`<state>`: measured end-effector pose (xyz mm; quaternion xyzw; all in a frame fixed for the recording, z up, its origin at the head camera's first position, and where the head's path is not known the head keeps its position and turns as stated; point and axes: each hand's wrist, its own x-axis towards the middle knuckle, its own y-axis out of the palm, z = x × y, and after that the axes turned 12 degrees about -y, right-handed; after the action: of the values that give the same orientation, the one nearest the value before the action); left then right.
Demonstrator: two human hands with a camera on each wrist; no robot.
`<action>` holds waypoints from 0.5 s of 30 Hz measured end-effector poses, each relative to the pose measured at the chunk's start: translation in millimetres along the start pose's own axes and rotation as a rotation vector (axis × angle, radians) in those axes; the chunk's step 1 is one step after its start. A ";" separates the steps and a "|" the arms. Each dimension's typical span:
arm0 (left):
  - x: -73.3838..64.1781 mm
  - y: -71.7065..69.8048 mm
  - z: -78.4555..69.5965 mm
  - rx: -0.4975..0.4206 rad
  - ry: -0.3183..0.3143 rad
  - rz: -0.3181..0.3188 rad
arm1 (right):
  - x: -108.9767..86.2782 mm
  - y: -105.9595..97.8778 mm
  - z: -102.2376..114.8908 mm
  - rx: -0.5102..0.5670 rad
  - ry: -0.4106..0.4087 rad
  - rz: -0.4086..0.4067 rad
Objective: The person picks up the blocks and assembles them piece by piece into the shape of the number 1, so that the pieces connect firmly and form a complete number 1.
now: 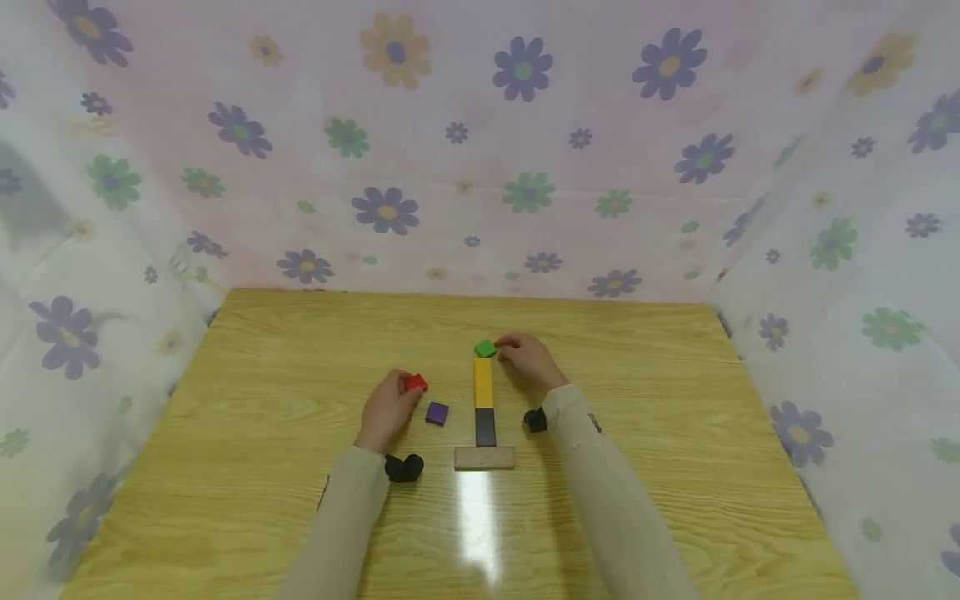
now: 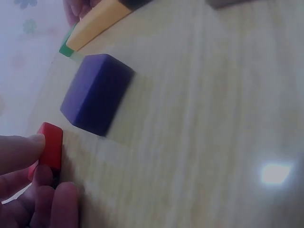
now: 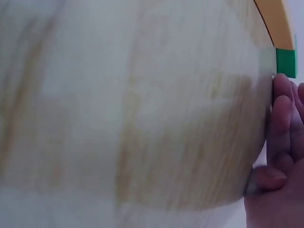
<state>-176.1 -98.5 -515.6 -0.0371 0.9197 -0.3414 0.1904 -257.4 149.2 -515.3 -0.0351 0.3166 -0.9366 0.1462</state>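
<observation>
My left hand (image 1: 387,410) pinches a small red block (image 1: 417,382) between thumb and fingers, low over the table; the left wrist view shows the thumb on the red block (image 2: 53,146). Right of it lies a purple block (image 1: 437,413). My right hand (image 1: 528,361) is beside a green block (image 1: 486,348), its fingertips at the block's right side. In the right wrist view the fingers of this hand (image 3: 284,133) reach the green block (image 3: 286,63) without curling round it. The green block sits turned at the far end of a yellow block (image 1: 483,383).
A black block (image 1: 486,427) continues the row from the yellow block, and a pale wooden bar (image 1: 484,457) lies crosswise at its near end. Black wrist cameras hang at both sleeves. Flowered cloth (image 1: 465,158) stands behind and beside the wooden table (image 1: 300,350).
</observation>
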 end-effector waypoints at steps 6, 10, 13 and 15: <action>10.7 -6.2 -12.1 -0.046 -0.054 0.086 | 0.4 0.8 1.3 -0.049 -0.016 0.003; 17.1 -4.8 -19.5 -0.040 -0.066 0.115 | -1.4 0.7 -4.5 -0.098 -0.067 0.011; 21.2 -2.6 -24.9 -0.036 -0.073 0.133 | -3.9 0.2 -7.9 -0.072 -0.077 0.015; 23.1 -1.6 -27.8 -0.037 -0.075 0.148 | -5.1 0.3 -9.6 -0.058 -0.081 0.021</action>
<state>-208.0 -87.3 -502.7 0.0147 0.9182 -0.3080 0.2487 -254.0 156.1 -523.0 -0.0737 0.3377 -0.9233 0.1676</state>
